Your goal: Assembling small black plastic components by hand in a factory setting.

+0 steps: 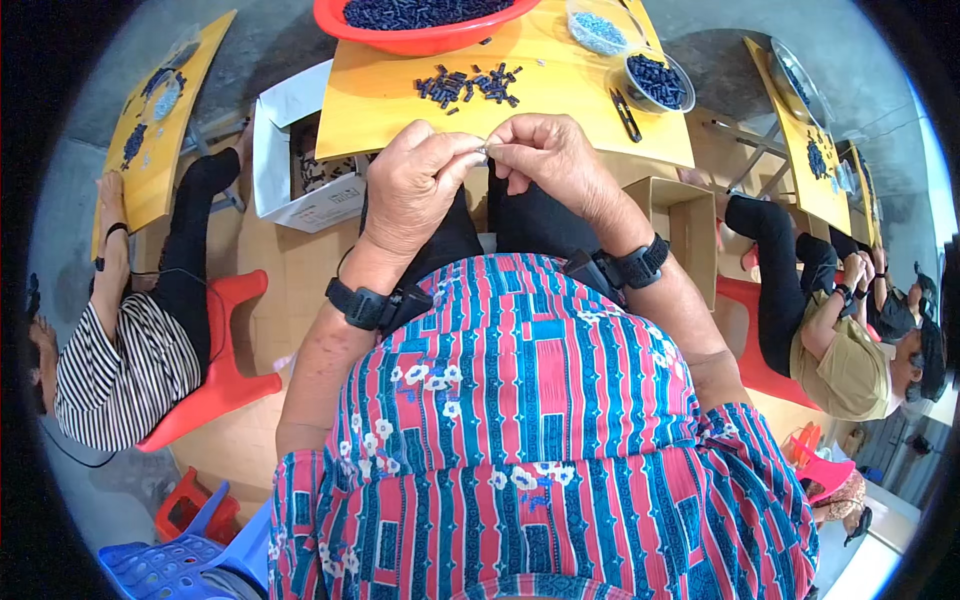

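Fingers (470, 152) of our left hand (415, 185) and right hand (545, 155) pinch narrowly together on a tiny pale metal piece (487, 150) just above the yellow wooden counter (560, 110); we judge it light, stiff, slippery, best gripped by fingertips at its ends.

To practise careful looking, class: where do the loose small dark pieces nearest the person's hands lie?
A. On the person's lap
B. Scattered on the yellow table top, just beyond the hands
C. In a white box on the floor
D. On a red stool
B: the loose dark pieces lie scattered on the bare yellow table, just beyond the left hand and right hand, which meet fingertip to fingertip.
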Motion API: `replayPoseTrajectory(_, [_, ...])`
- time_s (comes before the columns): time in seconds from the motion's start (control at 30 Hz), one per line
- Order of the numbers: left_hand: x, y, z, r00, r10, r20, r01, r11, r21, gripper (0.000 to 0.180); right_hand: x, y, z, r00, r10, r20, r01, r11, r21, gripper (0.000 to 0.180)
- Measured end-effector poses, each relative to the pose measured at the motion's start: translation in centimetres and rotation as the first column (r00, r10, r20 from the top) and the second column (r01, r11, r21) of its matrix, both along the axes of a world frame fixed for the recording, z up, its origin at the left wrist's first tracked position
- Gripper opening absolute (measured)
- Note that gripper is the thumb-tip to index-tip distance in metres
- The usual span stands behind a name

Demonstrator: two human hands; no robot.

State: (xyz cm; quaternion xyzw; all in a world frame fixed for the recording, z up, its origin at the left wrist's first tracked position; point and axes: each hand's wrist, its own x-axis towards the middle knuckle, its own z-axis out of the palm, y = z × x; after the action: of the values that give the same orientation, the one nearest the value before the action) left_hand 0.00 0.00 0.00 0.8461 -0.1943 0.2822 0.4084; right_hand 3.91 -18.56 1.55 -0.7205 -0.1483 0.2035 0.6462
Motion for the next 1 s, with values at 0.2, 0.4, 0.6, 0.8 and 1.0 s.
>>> replayPoseTrajectory(0.2, [0.0,-0.2,0.2,1.0,0.008,0.026,-0.009,1.0,0.019,0.014,-0.4,0.4,0.1,0.997,-0.041,0.059,0.044,0.998,-0.053,0.014])
replayPoseTrajectory(0.4, [0.1,-0.5,0.3,1.0,0.0,-0.017,0.0,1.0,0.016,0.008,-0.4,0.7,-0.6,0.975,-0.103,0.196,0.125,0.987,-0.105,0.011])
replayPoseTrajectory(0.6, [0.1,-0.5,0.1,0.992,-0.036,-0.117,0.029,0.998,-0.061,0.009,-0.8,1.0,0.0,0.86,-0.095,0.501,0.208,0.963,-0.174,0.008])
replayPoseTrajectory(0.8, [0.1,-0.6,-1.1,0.916,-0.156,-0.369,0.041,0.953,-0.301,0.016,-0.5,0.9,-0.6,0.759,-0.056,0.649,0.23,0.955,-0.187,0.004])
replayPoseTrajectory(1.0, [0.0,-0.8,-1.5,0.837,-0.265,-0.478,0.017,0.887,-0.462,0.021,-0.4,0.7,-0.7,0.67,-0.011,0.742,0.231,0.953,-0.194,0.005])
